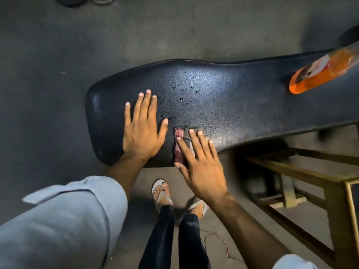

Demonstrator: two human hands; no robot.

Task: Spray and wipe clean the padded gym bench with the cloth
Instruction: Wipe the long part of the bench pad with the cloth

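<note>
The black padded gym bench (pixel 223 98) runs across the view, with wet droplets on its middle. My left hand (pixel 142 125) lies flat on the pad near its left end, fingers spread, holding nothing. My right hand (pixel 200 164) presses flat on a folded pink and grey cloth (pixel 179 140) at the pad's near edge, fingers spread over it. An orange spray bottle (pixel 318 72) stands on the pad at the far right, blurred.
A wooden frame (pixel 303 171) stands under the bench at the right. My feet in sandals (pixel 162 193) are on the grey floor below the pad. A thin wire (pixel 225 247) lies on the floor. Dark objects sit at the top left edge.
</note>
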